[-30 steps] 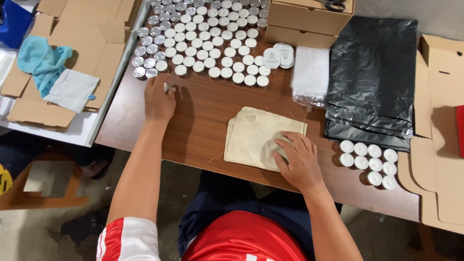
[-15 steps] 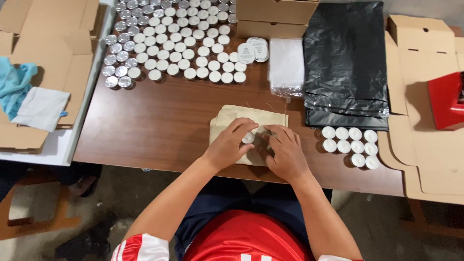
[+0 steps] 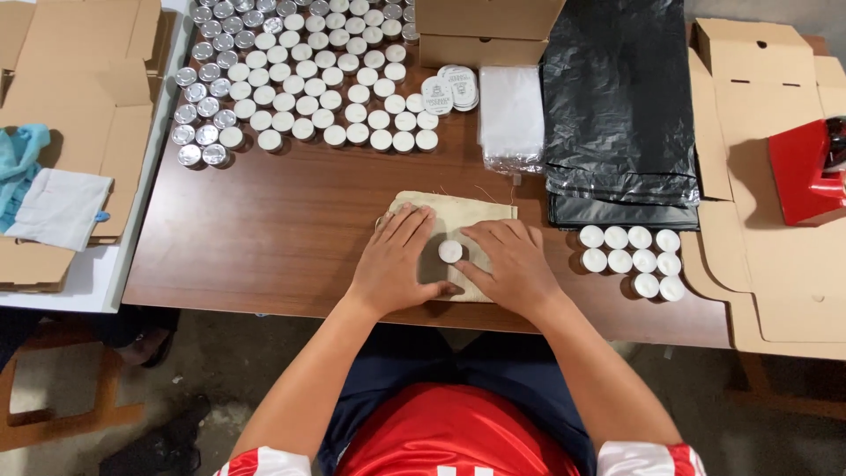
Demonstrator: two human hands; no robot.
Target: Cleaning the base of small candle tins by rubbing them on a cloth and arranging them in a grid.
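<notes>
— Beige cloth pouch (image 3: 480, 211) lies flat on the brown table (image 3: 282, 229), and both hands are spread on it. Left hand (image 3: 394, 263) is open, fingers fanned, palm down on the pouch's left half. Right hand (image 3: 511, 264) is flat as well, holding nothing.

— And the little candle?

— One white tealight (image 3: 450, 251) sits on the pouch, right between the two hands, with fingertips touching its sides. Half a second ago both hands were bunched together over that spot, hiding it; now they have flattened and the candle shows. A second ago the left hand was far out from the pouch, reaching at the big candle field.

— How many candles altogether?

— Right of the pouch, a small cluster of tealights (image 3: 633, 260): I count nine. Beyond the pouch, the large field of tealights (image 3: 308, 79) is in several rows, too many for me to count surely, and it is cut off at the top edge. Just right of that field is a short stack of round labels (image 3: 449, 88); I cannot tell how many. Beyond the pouch, to its right, are one pile of clear bags (image 3: 511, 119) and one pile of black bags (image 3: 617, 106).
</notes>
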